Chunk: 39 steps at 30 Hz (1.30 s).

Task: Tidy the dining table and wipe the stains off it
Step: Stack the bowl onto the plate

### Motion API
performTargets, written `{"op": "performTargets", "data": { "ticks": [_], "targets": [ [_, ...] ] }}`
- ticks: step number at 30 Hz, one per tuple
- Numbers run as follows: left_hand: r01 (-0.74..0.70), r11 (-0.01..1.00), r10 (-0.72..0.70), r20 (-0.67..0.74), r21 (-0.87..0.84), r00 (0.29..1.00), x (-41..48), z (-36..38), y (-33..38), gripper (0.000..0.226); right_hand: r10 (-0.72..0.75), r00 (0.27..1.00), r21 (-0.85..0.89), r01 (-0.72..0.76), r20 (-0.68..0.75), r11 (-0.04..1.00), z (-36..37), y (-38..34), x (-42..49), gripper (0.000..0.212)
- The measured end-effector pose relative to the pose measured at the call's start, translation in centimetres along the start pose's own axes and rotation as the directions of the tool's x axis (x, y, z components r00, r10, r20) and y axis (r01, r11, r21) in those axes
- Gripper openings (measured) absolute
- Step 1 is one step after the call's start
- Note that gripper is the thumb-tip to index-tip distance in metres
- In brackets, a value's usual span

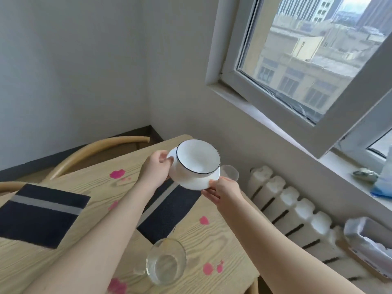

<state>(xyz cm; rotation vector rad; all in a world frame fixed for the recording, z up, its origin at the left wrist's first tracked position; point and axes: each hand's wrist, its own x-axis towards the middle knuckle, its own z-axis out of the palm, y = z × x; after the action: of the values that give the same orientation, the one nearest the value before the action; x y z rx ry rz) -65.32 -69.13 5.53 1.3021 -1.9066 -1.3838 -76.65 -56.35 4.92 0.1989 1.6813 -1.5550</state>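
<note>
A white bowl (197, 157) with a thin dark rim sits on a white plate (192, 184), both held in the air above the wooden dining table (99, 175). My left hand (154, 169) grips the plate's left edge. My right hand (222, 190) holds its near right edge, thumb on top, fingers underneath. Pink stains mark the table: one at the far left (117, 174), one mid-right (204, 220), two near the front (212, 268), one at the bottom edge (116, 286).
Two dark placemats (42, 215) (167, 213) lie on the table. A clear glass cup (166, 262) stands near the front, a second glass (230, 171) just behind the plate. A white radiator (297, 211) and windowsill run along the right; curved chair backs (95, 150) at left.
</note>
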Motion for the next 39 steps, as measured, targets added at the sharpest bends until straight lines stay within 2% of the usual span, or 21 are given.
{"op": "performTargets", "data": {
  "ticks": [4, 8, 13, 17, 21, 28, 37, 39],
  "targets": [
    [-0.023, 0.997, 0.021, 0.038, 0.070, 0.999, 5.2, 0.5, -0.8, 0.041, 0.039, 0.996, 0.056, -0.035, -0.080, 0.998, 4.1, -1.3, 5.5, 0.034],
    [-0.085, 0.991, 0.071, 0.131, 0.099, 0.989, 8.7, 1.1, -1.7, 0.057, 0.074, 0.987, 0.119, -0.057, -0.146, 0.991, 7.3, -2.7, 10.1, 0.034],
    [-0.128, 0.970, 0.106, 0.112, 0.206, 0.988, 11.8, 2.1, -3.3, 0.059, 0.080, 0.972, 0.197, -0.036, -0.222, 0.980, 8.9, -3.9, 14.8, 0.034],
    [-0.147, 0.949, 0.110, 0.144, 0.277, 0.983, 13.4, 2.9, -5.2, 0.061, 0.073, 0.967, 0.178, -0.029, -0.245, 0.984, 9.7, -2.5, 18.5, 0.033],
    [-0.127, 0.950, 0.087, 0.149, 0.286, 0.985, 13.9, 3.4, -7.0, 0.059, 0.140, 0.960, 0.146, -0.107, -0.242, 0.984, 10.1, -0.7, 20.3, 0.031],
    [-0.127, 0.951, 0.083, 0.161, 0.281, 0.983, 13.7, 3.2, -8.4, 0.060, 0.157, 0.936, 0.107, -0.129, -0.314, 0.986, 9.5, 0.1, 21.3, 0.041],
    [-0.146, 0.947, 0.085, 0.216, 0.286, 0.973, 11.3, 2.6, -8.2, 0.058, 0.182, 0.958, 0.064, -0.172, -0.222, 0.983, 8.4, 0.5, 20.6, 0.042],
    [-0.147, 0.945, 0.083, 0.220, 0.294, 0.972, 10.5, 2.4, -8.1, 0.057, 0.206, 0.956, -0.013, -0.214, -0.209, 0.977, 8.4, -0.1, 19.5, 0.036]
  ]
}}
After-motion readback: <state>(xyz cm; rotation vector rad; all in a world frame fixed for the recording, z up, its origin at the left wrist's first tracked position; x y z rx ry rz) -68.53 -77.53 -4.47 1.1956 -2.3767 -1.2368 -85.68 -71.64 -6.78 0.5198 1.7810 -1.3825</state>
